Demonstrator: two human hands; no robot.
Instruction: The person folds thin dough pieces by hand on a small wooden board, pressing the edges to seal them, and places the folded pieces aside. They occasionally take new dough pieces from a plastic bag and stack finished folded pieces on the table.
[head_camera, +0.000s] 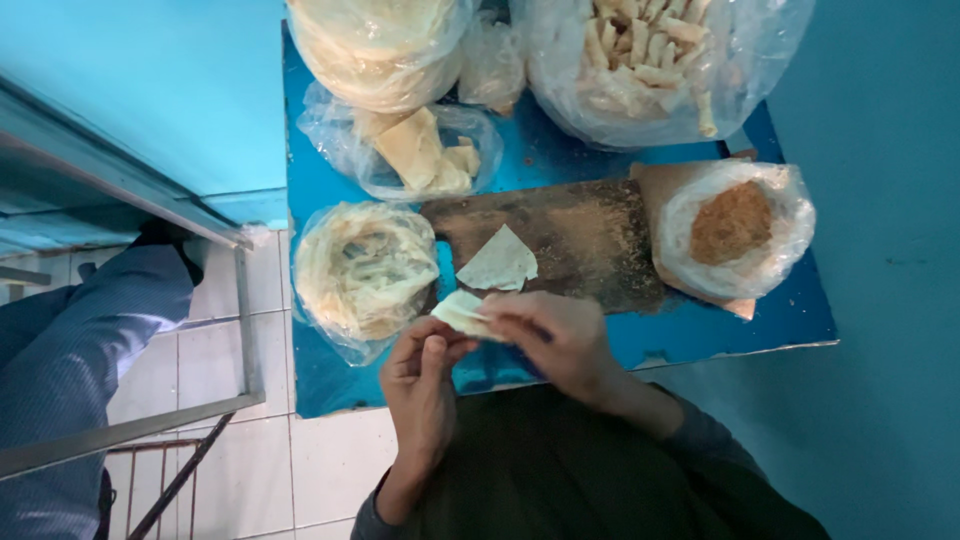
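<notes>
Centre frame: left hand (420, 368) and right hand (553, 340) both pinch a folded pastry sheet (462, 312), judged thin, limp, tear-prone; best held at the folded edges

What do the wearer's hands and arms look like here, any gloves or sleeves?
Both hands are bare: no gloves, rings or watch visible on the left hand or the right hand. Each forearm ends in a dark grey-blue long sleeve, cuffs pushed back from the wrists. Dark green garment on the torso.

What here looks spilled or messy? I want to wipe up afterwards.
Brown crumbs are scattered over the dark board, apparently from the open bag of brown filling beside it. Nothing else stands out.
</notes>
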